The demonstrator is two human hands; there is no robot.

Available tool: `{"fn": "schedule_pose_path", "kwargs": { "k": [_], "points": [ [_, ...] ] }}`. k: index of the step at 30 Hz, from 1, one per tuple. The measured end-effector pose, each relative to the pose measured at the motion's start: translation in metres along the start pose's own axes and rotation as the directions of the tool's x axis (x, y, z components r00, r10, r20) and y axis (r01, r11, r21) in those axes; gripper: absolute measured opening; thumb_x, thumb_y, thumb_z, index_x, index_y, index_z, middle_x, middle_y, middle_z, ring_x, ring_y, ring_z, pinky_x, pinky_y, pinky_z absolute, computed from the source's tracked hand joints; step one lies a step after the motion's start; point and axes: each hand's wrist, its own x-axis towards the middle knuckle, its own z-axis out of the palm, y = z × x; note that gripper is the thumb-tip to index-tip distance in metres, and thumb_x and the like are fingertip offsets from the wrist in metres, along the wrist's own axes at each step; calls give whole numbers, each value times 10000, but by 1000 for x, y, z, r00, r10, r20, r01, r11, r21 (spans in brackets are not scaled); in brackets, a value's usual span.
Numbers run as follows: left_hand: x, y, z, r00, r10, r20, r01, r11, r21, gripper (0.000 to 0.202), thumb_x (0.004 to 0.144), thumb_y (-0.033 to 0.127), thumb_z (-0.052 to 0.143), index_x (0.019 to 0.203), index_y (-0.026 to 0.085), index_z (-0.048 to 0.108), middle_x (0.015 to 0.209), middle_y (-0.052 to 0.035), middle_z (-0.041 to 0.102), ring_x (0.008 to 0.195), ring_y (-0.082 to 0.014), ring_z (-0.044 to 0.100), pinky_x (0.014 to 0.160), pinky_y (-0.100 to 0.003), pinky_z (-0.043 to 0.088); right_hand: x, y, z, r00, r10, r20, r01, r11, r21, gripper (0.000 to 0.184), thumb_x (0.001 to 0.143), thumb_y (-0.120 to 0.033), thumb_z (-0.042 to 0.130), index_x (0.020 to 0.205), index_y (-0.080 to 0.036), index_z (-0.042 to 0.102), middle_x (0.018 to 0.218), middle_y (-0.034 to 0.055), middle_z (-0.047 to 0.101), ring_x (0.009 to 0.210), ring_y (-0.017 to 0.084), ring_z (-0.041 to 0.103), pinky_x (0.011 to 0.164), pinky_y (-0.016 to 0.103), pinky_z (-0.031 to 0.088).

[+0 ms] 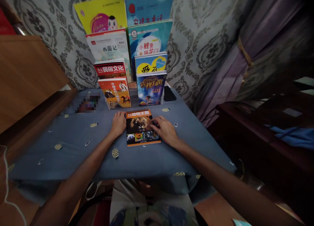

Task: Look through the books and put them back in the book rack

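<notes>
A children's animal book (pixel 140 124) lies flat on the cloth, its cover showing a lion's face, an orange band with a Chinese title, and smaller animal pictures below. My left hand (pixel 119 124) rests palm down along the book's left edge, fingers stretched forward. On the opposite side, my right hand (pixel 165 129) has its slightly bent, parted fingertips on the right part of the cover. Neither hand visibly grips it. Just behind stand an orange book (pixel 116 93) with figures and a horse, and a dark blue book (pixel 150 90), both upright in clear holders.
More upright books, including a white one (pixel 108 47) and a yellow one (pixel 101 10), rise in stepped rows near the patterned wall. A black phone (pixel 169 93) lies right of the stand. Blue pineapple-print cloth (pixel 73 157) covers the table. A wooden panel (pixel 29 78) borders the left.
</notes>
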Motion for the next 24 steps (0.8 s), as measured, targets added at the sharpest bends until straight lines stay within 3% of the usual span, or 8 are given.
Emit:
{"fn": "schedule_pose_path", "kwargs": {
  "k": [4,7,10,15,20,24],
  "points": [
    [6,-4,-2,991,121,50,-123,992,37,391,827,36,408,1119,186,619,1114,-108,643,1097,-269,571,1011,-450,452,1,-2,-4,999,-16,48,18,999,-26,184,938,-280,589,1067,-225,707,991,57,695,835,201,677,693,284,491],
    [11,-3,-1,987,143,73,-147,988,47,294,908,112,415,1090,185,634,1072,-101,663,1063,-261,590,1000,-437,453,1,-10,-9,997,-45,57,49,995,-83,178,957,-265,564,1044,-224,714,1036,75,702,896,219,681,713,291,499],
    [10,-2,2,986,133,104,-143,986,90,250,951,198,454,1138,169,616,1133,-126,664,1100,-279,590,988,-447,455,8,-29,-8,983,-170,68,178,976,-127,202,984,-226,510,1024,-209,707,1077,106,700,1020,244,663,821,320,517],
    [10,-8,3,987,150,63,-151,988,12,511,873,143,523,1378,133,448,1217,-149,660,1138,-288,583,999,-457,460,44,-66,21,892,-419,170,428,904,-18,297,977,-142,470,1205,-167,660,1212,134,690,1188,241,620,1057,386,459],
    [11,-18,3,991,127,44,-124,990,-66,688,776,69,528,1443,140,379,1225,-142,670,1160,-299,582,1019,-481,455,71,-77,54,862,-461,213,463,886,43,449,937,-78,433,1366,-92,562,1451,205,554,1360,251,517,1155,431,395],
    [10,-20,4,993,115,35,-112,991,-73,662,805,107,540,1446,150,379,1227,-139,673,1171,-305,579,1029,-501,444,73,-69,60,852,-477,217,479,877,46,444,991,-156,380,1409,-111,521,1479,185,539,1415,247,463,1191,478,351]
  ]
}}
